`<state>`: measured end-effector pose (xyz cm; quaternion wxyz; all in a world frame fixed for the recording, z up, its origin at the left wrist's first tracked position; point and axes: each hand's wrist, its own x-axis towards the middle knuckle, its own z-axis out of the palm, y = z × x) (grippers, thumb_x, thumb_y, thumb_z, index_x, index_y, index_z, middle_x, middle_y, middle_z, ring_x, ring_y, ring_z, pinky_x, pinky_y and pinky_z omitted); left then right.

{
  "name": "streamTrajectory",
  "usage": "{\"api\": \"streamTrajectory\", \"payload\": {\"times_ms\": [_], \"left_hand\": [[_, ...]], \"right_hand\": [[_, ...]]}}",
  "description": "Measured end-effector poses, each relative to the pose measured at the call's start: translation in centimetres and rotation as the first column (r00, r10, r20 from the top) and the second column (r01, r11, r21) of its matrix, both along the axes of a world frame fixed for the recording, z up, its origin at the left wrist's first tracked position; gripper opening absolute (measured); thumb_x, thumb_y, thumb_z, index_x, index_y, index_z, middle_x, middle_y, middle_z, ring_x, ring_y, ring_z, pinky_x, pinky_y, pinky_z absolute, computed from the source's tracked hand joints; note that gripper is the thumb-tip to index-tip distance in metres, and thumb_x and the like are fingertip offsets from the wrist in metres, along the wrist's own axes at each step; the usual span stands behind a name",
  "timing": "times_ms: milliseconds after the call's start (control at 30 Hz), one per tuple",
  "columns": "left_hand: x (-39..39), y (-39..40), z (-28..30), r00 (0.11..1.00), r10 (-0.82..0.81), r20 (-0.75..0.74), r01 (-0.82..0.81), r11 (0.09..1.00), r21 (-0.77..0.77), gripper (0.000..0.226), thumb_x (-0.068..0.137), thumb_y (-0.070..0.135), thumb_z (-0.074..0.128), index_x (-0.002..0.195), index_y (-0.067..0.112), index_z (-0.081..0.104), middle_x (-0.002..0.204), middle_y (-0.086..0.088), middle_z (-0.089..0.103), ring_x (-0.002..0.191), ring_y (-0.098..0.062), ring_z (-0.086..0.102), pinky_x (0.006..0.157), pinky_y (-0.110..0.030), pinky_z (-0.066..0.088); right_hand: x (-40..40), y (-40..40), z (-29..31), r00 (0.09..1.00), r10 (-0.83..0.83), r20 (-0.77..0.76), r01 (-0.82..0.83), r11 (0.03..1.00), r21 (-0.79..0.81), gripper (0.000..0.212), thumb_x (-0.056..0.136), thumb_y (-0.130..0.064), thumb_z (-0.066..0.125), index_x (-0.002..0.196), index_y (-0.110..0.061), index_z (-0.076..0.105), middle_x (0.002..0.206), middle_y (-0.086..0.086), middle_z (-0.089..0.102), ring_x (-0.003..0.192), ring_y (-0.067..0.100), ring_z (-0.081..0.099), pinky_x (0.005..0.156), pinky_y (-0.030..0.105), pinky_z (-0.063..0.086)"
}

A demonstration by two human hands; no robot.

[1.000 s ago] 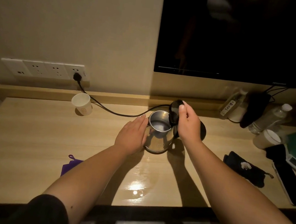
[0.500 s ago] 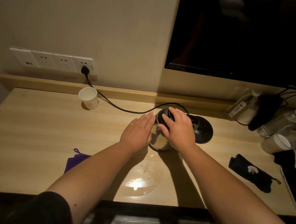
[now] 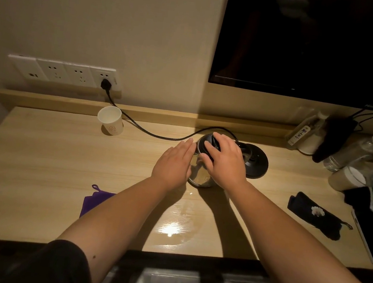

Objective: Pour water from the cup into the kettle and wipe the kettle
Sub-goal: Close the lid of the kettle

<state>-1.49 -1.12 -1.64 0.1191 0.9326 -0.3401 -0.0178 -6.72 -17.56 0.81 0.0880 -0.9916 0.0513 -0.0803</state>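
Leftmost, the white cup stands upright at the back of the bench, well apart from the work, presumably parked out of the way. A purple cloth lies near the front edge, within reach for wiping. The left hand rests flat and open against the kettle side, gripping nothing, likely to steady it. The right hand presses its spread fingers on the dark lid, seemingly seating it. The kettle sits just beside its base.
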Motion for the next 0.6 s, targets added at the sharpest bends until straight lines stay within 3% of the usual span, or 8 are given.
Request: {"api": "streamTrajectory", "payload": {"times_ms": [367, 600], "left_hand": [[0.3, 0.6, 0.0, 1.0, -0.009, -0.006, 0.01, 0.999, 0.034, 0.066, 0.097, 0.028, 0.047, 0.153, 0.018, 0.012, 0.161, -0.003, 0.011, 0.147, -0.021, 0.013, 0.118, -0.038, 0.019], [0.4, 1.2, 0.6, 0.999, -0.031, -0.017, 0.033, 0.996, 0.085, 0.068, 0.097, 0.03, 0.047, 0.153, 0.02, 0.01, 0.162, -0.002, 0.007, 0.147, -0.02, 0.01, 0.118, -0.039, 0.018]], "right_hand": [[-0.5, 0.9, -0.4, 1.0, -0.017, 0.023, 0.018, 0.999, -0.041, 0.042, 0.1, -0.043, 0.049, 0.131, -0.018, 0.061, 0.147, 0.011, 0.049, 0.138, 0.032, 0.039, 0.113, 0.049, 0.03], [-0.8, 1.9, 0.2, 1.0, -0.025, -0.017, 0.023, 0.997, -0.074, 0.048, 0.102, -0.044, 0.043, 0.139, -0.017, 0.054, 0.153, 0.012, 0.041, 0.143, 0.032, 0.032, 0.116, 0.047, 0.024]]}}
